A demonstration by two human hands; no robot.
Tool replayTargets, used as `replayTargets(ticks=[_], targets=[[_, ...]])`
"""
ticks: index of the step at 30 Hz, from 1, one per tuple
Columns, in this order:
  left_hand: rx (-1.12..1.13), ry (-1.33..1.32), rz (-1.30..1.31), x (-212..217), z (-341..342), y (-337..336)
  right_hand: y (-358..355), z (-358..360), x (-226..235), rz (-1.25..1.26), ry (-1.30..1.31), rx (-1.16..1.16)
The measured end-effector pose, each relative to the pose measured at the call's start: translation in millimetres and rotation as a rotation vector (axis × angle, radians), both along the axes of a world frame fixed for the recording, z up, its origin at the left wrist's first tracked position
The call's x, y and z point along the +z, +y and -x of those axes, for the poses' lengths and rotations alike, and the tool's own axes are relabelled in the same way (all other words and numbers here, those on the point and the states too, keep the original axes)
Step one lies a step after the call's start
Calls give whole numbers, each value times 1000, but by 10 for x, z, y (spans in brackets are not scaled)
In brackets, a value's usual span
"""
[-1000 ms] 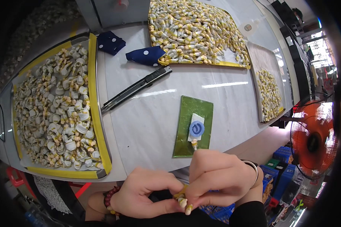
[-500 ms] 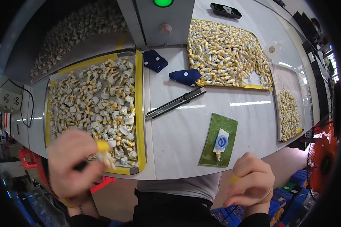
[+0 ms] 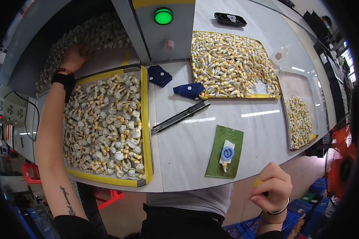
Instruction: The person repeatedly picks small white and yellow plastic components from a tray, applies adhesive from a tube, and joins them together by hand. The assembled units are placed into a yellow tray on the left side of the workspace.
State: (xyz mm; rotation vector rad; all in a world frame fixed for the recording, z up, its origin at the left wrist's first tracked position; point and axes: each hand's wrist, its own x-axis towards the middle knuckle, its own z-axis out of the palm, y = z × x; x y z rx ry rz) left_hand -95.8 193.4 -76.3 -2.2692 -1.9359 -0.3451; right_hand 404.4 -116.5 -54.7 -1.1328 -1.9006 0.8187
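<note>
My left hand [image 3: 73, 58] reaches into the shaded metal box at the upper left, beside a pile of small whitish pieces [image 3: 91, 34]. Its fingers are dark and partly hidden, so their grip is unclear. At the lower right my right hand [image 3: 273, 187] hovers off the table edge with fingers curled in, a bit of yellow showing at the fingertips. Whatever it may hold is hidden. Left of it lies a green board [image 3: 213, 159] bearing a white pad, a blue round piece [image 3: 228, 153] and one small yellow-and-white cone-shaped piece [image 3: 225, 166].
Under my left forearm is a yellow-taped tray [image 3: 146, 131] of white and yellow pieces. A black utility knife [image 3: 179, 116] and dark blue dotted cloths [image 3: 188, 91] lie mid-table. Cone-shaped pieces fill a tray [image 3: 263, 96] behind; another tray [image 3: 293, 81] stands right, near a white bottle [image 3: 280, 55].
My left hand has moved from the near side of the left tray, where it held small pieces, forward into the box. My right hand stays curled in about the same place.
</note>
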Motion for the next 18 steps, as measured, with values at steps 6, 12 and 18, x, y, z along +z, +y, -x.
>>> replayTargets(ticks=[6,12,18], targets=[[-37,-14,21,8,389,98,-50,-215,37,-44,3,-79],[-170,-752,107,573,-590,-1017,179,-293,381,-209,-348,-284],[-822,-1084,642,842,-1608,-2748,1306,-353,263,-243,-573,-91]])
